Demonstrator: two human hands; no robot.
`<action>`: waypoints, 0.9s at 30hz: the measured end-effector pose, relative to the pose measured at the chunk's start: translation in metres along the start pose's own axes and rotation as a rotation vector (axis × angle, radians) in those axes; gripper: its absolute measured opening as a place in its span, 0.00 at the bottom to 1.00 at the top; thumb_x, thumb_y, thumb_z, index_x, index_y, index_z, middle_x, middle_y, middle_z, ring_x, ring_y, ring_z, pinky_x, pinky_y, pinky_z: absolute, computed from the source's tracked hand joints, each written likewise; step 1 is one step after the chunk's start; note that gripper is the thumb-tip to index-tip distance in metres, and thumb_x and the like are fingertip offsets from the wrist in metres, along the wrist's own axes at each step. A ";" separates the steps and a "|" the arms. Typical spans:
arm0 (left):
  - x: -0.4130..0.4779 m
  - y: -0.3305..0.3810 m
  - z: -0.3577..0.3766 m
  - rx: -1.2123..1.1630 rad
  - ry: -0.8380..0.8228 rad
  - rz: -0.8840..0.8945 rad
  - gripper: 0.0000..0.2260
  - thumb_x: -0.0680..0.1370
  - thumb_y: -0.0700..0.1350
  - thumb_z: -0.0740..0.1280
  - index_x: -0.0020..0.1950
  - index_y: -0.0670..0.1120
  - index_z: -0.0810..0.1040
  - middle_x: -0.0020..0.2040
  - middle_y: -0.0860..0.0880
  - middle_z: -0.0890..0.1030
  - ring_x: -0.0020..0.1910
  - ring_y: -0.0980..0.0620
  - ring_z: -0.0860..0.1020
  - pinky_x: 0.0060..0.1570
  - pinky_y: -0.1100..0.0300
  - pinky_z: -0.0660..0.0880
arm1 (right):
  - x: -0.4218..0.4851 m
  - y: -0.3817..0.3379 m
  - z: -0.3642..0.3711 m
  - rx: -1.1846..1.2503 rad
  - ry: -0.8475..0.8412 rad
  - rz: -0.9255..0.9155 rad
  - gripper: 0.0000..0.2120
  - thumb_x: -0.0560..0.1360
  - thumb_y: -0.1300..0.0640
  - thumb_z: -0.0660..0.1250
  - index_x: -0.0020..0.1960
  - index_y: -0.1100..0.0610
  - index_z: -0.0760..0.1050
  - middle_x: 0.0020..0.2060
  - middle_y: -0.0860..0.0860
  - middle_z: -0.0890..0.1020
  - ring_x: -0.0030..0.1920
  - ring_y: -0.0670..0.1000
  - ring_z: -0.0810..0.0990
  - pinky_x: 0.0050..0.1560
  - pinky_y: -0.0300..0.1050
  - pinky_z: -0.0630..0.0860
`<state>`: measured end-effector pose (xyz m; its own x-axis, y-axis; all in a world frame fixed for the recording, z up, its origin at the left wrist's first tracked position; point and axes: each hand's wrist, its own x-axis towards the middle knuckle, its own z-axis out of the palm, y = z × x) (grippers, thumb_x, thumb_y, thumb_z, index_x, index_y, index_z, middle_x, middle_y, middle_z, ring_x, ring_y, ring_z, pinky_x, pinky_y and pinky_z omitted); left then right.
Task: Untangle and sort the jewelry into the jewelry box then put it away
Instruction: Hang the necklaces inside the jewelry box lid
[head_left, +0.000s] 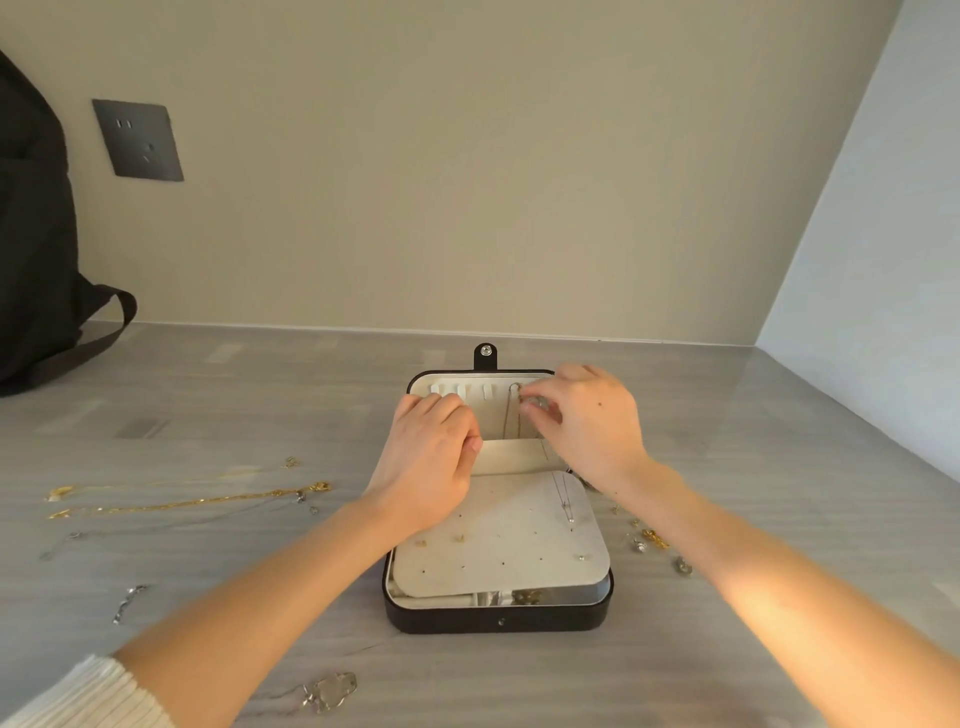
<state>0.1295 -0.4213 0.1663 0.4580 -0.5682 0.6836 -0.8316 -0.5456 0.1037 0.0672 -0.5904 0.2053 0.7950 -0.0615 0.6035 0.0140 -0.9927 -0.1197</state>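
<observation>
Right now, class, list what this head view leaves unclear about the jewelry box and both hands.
Head view:
- Gold chain in the lid: the right hand pinches its upper end, hiding whether it is hooked.
- Left hand: knuckles hide what its fingertips touch.
- Jewelry box compartments: covered by the earring panel.
- Pieces right of the box: too small to identify.

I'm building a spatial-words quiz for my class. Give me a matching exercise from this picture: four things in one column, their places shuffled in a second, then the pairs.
Things:
1. gold chains
2. black bag
3. wall socket
4. hanging necklace

Places:
A. on the wall, upper left
B. in the jewelry box lid, pinched by the right hand
C. table's far left end
D. on the table, left of the box

Pairs: 1-D, 2-C, 3-A, 4-B
</observation>
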 end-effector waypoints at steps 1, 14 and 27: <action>0.000 0.000 0.000 0.002 -0.004 -0.003 0.09 0.72 0.45 0.56 0.35 0.47 0.73 0.34 0.53 0.74 0.33 0.49 0.73 0.42 0.59 0.60 | 0.000 -0.003 0.004 -0.048 0.017 -0.049 0.05 0.67 0.55 0.74 0.42 0.50 0.83 0.30 0.51 0.76 0.32 0.56 0.75 0.35 0.42 0.73; -0.001 -0.002 0.003 -0.018 0.005 0.002 0.06 0.71 0.43 0.58 0.34 0.48 0.71 0.33 0.54 0.72 0.33 0.50 0.72 0.43 0.61 0.59 | -0.004 0.003 -0.001 -0.217 -0.107 -0.241 0.24 0.74 0.41 0.51 0.32 0.47 0.81 0.30 0.50 0.73 0.34 0.55 0.73 0.42 0.44 0.58; -0.001 -0.002 0.002 -0.071 0.010 -0.007 0.06 0.72 0.42 0.59 0.35 0.47 0.71 0.34 0.53 0.72 0.34 0.52 0.70 0.43 0.61 0.61 | 0.008 0.005 -0.001 0.052 0.084 0.093 0.07 0.70 0.50 0.69 0.36 0.51 0.80 0.29 0.44 0.72 0.35 0.51 0.71 0.42 0.46 0.65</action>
<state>0.1315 -0.4210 0.1643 0.4610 -0.5584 0.6897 -0.8488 -0.5043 0.1590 0.0735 -0.5957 0.2104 0.7405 -0.1640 0.6518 -0.0243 -0.9757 -0.2179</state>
